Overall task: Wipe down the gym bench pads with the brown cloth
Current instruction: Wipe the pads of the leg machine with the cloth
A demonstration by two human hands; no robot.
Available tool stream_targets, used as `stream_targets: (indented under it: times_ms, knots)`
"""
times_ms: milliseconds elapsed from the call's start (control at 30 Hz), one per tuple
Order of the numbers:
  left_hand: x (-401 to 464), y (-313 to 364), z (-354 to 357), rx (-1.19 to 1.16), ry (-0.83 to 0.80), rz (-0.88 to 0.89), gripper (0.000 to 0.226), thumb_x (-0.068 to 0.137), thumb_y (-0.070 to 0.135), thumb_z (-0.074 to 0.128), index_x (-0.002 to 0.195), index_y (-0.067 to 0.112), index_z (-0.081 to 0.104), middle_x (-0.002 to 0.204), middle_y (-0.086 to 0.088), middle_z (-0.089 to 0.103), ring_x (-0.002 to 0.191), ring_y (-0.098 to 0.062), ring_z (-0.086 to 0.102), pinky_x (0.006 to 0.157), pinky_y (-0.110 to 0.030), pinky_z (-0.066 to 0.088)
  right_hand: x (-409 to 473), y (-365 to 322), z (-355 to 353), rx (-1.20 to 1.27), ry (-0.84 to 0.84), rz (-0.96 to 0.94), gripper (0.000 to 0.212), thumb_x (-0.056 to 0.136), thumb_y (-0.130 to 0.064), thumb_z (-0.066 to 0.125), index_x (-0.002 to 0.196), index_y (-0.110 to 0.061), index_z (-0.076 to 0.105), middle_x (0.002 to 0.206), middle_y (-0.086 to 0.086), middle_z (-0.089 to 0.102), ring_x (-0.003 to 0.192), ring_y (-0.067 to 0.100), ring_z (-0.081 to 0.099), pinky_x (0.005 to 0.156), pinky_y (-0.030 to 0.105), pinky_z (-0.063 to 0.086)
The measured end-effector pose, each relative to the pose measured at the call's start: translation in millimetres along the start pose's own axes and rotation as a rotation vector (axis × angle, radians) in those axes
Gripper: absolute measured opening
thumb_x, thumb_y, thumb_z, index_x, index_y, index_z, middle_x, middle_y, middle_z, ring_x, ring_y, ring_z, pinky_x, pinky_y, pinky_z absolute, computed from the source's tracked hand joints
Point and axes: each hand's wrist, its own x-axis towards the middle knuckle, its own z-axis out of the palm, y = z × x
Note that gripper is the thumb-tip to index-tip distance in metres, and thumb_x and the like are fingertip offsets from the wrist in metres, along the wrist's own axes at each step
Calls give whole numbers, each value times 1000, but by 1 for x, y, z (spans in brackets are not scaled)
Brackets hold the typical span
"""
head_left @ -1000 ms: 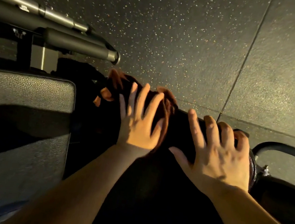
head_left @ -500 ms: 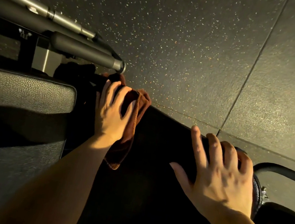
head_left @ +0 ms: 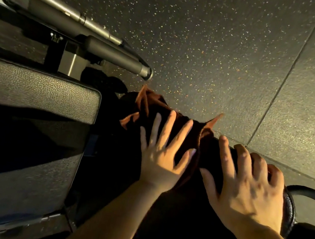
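Where both hands' fingers spread flat, brown cloth (head_left: pixel 174 126) on shadowed bench pad (head_left: pixel 187 219), speckled rubber floor (head_left: pixel 207 44) beyond.

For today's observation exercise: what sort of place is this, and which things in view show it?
Most likely a gym: speckled rubber floor tiles, a padded black bench pad on a metal frame, and a steel bar.

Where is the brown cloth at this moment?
In the head view, the brown cloth lies centre frame on the dark bench pad, pressed under the spread left hand, just left of the right hand.
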Motion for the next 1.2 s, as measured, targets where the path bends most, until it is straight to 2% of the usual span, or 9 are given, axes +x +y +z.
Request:
stream_targets:
  times_ms: [133,267,467,600,767,933,1033,1100,1200]
  knots:
    - [31,-58,3,9,5,-28,56,97,51,37,150,34,34,159,-6,35,149,-32,26,110,-69,28,1,0,0,-24,-3,2,75,88,-56,41,147,-11,45,122,20,57,97,39,50,81,48,32]
    - [56,-71,2,-52,23,-287,64,94,59,29,149,29,44,160,-3,35,150,-30,23,116,-64,20,1,0,3,-29,1,-1,75,88,-57,38,147,-11,45,121,20,57,96,40,53,81,49,32]
    - [65,-68,-6,-70,-21,-438,77,86,72,14,146,36,46,162,6,27,153,-25,12,116,-64,13,2,-1,4,-74,19,-4,75,88,-57,39,145,-10,47,118,21,58,93,38,52,79,46,28]
    - [50,-36,-10,-128,-120,-584,72,88,71,11,155,44,20,167,10,4,154,-23,-2,117,-66,6,2,-1,6,-96,28,-4,73,89,-56,40,145,-10,47,115,21,58,92,37,50,79,46,28]
    - [-18,-3,-7,-125,-199,-608,75,76,84,-15,145,53,-13,163,14,-16,153,-23,-11,119,-63,7,4,-4,3,-121,39,1,71,90,-54,38,143,-8,47,112,21,59,89,38,52,77,46,28]
    - [-102,19,-4,-73,-220,-575,64,101,67,10,155,35,21,160,-8,33,144,-39,32,98,-75,37,4,-4,5,-144,33,-7,66,94,-52,31,142,-10,48,112,18,61,93,37,55,79,45,30]
    - [-80,20,1,-45,-240,-546,67,101,66,9,150,30,36,156,-14,38,139,-47,38,93,-81,35,4,-3,6,-145,29,-4,62,97,-49,27,142,-12,47,111,16,62,96,37,57,81,45,29]
    - [-42,33,-1,-31,-157,-464,73,98,69,5,152,31,37,162,-13,28,145,-47,27,102,-79,24,3,-3,5,-50,80,-2,58,99,-45,27,140,-11,50,111,17,64,97,38,58,82,46,34]
    - [-5,64,-5,-31,-253,-339,65,96,60,15,155,44,-6,166,1,-15,152,-31,-16,117,-66,-2,2,2,2,289,215,17,52,101,-39,26,134,-10,54,117,17,62,103,38,58,88,45,42]
